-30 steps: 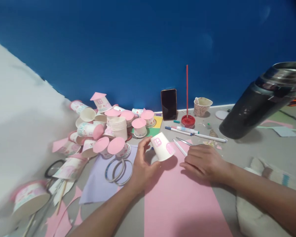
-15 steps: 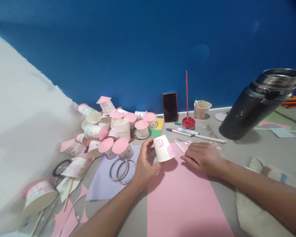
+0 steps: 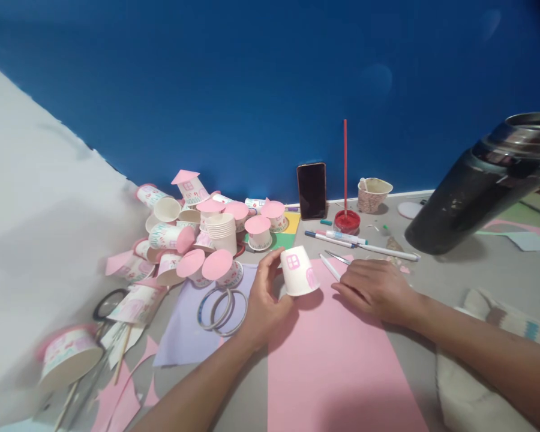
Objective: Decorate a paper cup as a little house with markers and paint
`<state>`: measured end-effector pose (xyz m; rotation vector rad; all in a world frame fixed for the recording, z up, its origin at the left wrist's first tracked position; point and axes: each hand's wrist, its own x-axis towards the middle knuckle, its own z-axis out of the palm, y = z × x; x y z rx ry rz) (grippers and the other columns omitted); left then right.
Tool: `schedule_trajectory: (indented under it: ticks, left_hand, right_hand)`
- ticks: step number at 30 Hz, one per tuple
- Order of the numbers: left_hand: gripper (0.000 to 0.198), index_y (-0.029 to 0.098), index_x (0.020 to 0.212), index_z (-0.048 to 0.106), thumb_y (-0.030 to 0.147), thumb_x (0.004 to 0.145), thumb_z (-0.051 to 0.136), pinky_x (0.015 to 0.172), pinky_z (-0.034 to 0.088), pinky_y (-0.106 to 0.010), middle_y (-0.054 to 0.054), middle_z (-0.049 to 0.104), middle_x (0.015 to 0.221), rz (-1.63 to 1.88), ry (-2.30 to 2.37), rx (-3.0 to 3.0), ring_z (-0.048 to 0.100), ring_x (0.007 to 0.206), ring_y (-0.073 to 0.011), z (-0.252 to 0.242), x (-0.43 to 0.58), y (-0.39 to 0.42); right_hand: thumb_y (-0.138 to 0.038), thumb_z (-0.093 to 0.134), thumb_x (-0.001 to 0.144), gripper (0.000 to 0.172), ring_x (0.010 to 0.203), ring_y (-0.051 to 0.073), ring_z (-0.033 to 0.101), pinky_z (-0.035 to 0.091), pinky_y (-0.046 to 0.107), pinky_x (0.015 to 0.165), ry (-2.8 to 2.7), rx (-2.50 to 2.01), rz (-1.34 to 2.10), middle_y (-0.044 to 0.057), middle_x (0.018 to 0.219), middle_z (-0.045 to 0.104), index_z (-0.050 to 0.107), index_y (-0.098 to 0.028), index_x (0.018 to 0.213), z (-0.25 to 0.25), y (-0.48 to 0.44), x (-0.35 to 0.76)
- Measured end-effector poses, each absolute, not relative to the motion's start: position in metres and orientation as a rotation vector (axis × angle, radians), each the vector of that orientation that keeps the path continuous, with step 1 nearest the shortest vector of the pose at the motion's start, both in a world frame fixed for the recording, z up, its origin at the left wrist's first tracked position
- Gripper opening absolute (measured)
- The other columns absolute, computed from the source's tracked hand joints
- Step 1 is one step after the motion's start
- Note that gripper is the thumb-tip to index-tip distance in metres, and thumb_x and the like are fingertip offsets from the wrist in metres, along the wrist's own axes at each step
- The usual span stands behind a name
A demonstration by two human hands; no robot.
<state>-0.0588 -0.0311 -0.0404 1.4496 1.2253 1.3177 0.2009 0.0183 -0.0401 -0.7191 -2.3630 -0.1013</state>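
Observation:
My left hand (image 3: 264, 297) is closed round an upside-down white paper cup (image 3: 298, 271) with a pink window and a pink door drawn on it. The cup sits tilted at the top edge of a pink paper sheet (image 3: 337, 366). My right hand (image 3: 374, 289) rests palm down on that sheet just right of the cup, fingers curled together; whether anything is under them is hidden. A white pen (image 3: 330, 267) lies between the cup and my right hand.
A heap of decorated paper cups with pink lids (image 3: 193, 234) lies at the left, with tape rings (image 3: 220, 309) on lilac paper. A phone (image 3: 311, 191), red pot with stick (image 3: 346, 221), markers (image 3: 342, 238) and dark metal flask (image 3: 477, 192) stand behind. Scissors (image 3: 110, 303) are at left.
Both hands and the cup stay almost as they were; only the view shifts a little.

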Motion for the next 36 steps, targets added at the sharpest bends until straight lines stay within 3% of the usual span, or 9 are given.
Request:
schedule_trajectory:
  ticks: [6,13,19,26,29,32,36]
  left_hand:
    - [0.07,0.028,0.144,0.05,0.016,0.08,0.076,0.12,0.047,-0.054,-0.014,0.055,0.155,1.335,1.285,1.503,0.057,0.143,-0.0327,-0.038,-0.06,-0.029]
    - [0.074,0.029,0.141,0.051,0.017,0.075,0.081,0.117,0.049,-0.055,-0.013,0.059,0.15,1.323,1.31,1.482,0.06,0.139,-0.0338,-0.033,-0.058,-0.031]
    - [0.071,0.027,0.136,0.051,0.022,0.072,0.084,0.116,0.05,-0.053,-0.013,0.06,0.145,1.438,1.376,1.411,0.06,0.139,-0.0334,-0.03,-0.058,-0.029]
    - [0.068,0.027,0.137,0.051,0.025,0.078,0.083,0.107,0.057,-0.049,-0.013,0.06,0.143,1.423,1.421,1.508,0.064,0.133,-0.0319,-0.039,-0.062,-0.029]
    - [0.067,0.027,0.143,0.05,0.024,0.084,0.082,0.109,0.056,-0.051,-0.013,0.059,0.143,1.425,1.51,1.892,0.063,0.134,-0.0319,-0.045,-0.067,-0.027]
    - [0.063,0.027,0.148,0.049,0.019,0.091,0.076,0.114,0.053,-0.053,-0.014,0.059,0.143,1.443,1.48,2.381,0.06,0.137,-0.0318,-0.046,-0.073,-0.025]
    - [0.065,0.027,0.153,0.046,0.021,0.094,0.074,0.116,0.05,-0.054,-0.015,0.058,0.143,1.433,1.492,2.538,0.058,0.137,-0.0331,-0.041,-0.079,-0.021]
  right_hand:
    - [-0.03,0.056,0.109,0.044,0.058,0.015,0.056,0.036,0.033,0.064,-2.363,-0.717,-0.11,0.0,0.06,0.063,0.063,-0.02,0.067,-0.038,0.021,0.202]
    - [-0.032,0.056,0.109,0.042,0.061,0.016,0.06,0.036,0.034,0.068,-2.406,-0.797,-0.106,0.001,0.063,0.067,0.065,-0.02,0.069,-0.04,0.021,0.202]
    - [-0.039,0.063,0.104,0.024,0.087,0.026,0.072,0.034,0.035,0.069,-2.612,-1.253,0.159,0.009,0.09,0.079,0.073,-0.019,0.095,-0.033,0.02,0.197]
    - [-0.028,0.065,0.099,0.018,0.093,0.031,0.074,0.034,0.035,0.067,-2.514,-1.49,0.301,0.016,0.1,0.081,0.075,-0.015,0.106,-0.032,0.019,0.184]
    - [-0.026,0.066,0.097,0.018,0.089,0.028,0.075,0.038,0.034,0.068,-2.371,-1.582,0.391,0.012,0.098,0.082,0.076,-0.016,0.108,-0.026,0.022,0.186]
    - [-0.032,0.06,0.101,0.027,0.08,0.022,0.074,0.041,0.031,0.067,-2.219,-1.619,0.493,0.005,0.092,0.082,0.074,-0.02,0.122,-0.016,0.026,0.191]
    - [-0.027,0.065,0.097,0.028,0.078,0.02,0.073,0.043,0.029,0.069,-2.142,-1.581,0.59,0.002,0.088,0.081,0.074,-0.021,0.123,-0.011,0.023,0.19]
